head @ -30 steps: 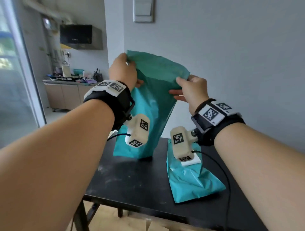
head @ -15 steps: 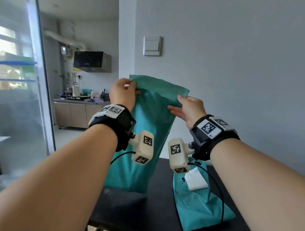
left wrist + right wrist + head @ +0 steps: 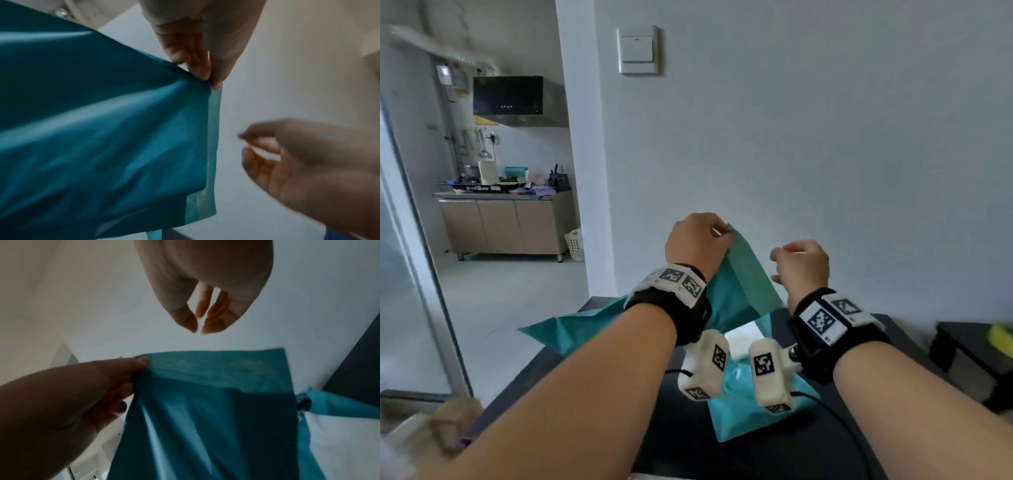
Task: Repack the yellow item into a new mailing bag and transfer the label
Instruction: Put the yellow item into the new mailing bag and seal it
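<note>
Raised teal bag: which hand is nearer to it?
Left. The left hand pinches a top corner of the raised teal bag; the right hand hangs apart, off to its right.

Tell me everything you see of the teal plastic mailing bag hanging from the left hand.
The teal plastic mailing bag is thin, glossy, creased film, flat and limp. A paler strip runs along its top edge. The left hand pinches one top corner; it slants down toward the dark table. The right hand is off it.
</note>
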Action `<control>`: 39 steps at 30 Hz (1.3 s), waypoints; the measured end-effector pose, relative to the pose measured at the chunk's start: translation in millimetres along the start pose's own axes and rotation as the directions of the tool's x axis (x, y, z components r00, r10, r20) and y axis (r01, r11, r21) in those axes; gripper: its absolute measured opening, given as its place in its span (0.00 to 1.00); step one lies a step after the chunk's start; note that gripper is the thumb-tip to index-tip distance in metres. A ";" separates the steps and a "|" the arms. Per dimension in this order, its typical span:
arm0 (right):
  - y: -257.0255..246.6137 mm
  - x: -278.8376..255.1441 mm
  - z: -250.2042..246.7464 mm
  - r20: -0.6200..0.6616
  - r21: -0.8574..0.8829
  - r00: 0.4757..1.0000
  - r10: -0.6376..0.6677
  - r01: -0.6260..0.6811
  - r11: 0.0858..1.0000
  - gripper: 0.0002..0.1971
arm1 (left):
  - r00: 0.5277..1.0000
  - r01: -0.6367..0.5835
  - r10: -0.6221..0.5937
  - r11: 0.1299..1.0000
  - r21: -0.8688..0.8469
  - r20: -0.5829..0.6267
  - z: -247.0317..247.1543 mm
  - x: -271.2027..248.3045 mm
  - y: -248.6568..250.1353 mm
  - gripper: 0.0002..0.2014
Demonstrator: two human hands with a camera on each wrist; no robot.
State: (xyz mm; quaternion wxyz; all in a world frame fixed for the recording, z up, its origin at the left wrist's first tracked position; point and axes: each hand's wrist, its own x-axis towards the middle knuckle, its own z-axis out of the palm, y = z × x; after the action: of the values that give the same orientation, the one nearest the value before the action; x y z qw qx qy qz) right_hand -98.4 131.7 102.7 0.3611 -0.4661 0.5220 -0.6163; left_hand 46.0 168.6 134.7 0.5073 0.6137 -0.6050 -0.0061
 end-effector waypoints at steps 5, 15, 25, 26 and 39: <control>10.8 5.4 -34.7 0.150 -0.077 0.988 -0.029 0.041 0.996 0.09 | 0.994 -0.041 0.031 0.995 0.093 0.108 48.2 -24.3 5.3 0.07; 87.4 15.2 -53.4 0.397 -0.269 0.797 0.455 -0.373 0.888 0.22 | 0.998 0.022 -0.015 0.994 -0.104 0.068 49.9 -25.0 -13.4 0.04; 94.8 25.5 -35.5 0.228 -0.178 0.865 0.447 -0.414 0.893 0.05 | 0.978 0.103 -0.050 0.960 -0.262 0.201 40.6 -20.5 -15.1 0.04; 95.9 26.1 -34.5 0.205 -0.168 0.881 0.426 -0.398 0.902 0.07 | 0.955 0.125 -0.046 0.959 -0.255 0.294 38.8 -20.0 -13.8 0.05; 82.4 52.2 -36.0 0.440 -0.254 0.894 0.078 0.040 0.966 0.10 | 0.710 0.243 -0.224 0.968 0.067 0.668 86.8 12.5 -28.2 0.12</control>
State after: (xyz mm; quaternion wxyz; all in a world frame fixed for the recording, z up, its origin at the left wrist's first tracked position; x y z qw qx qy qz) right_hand -152.0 78.1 31.4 0.4140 -0.6326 0.5049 -0.4165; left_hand 16.2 99.0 82.4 0.2589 0.6350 -0.6640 -0.2980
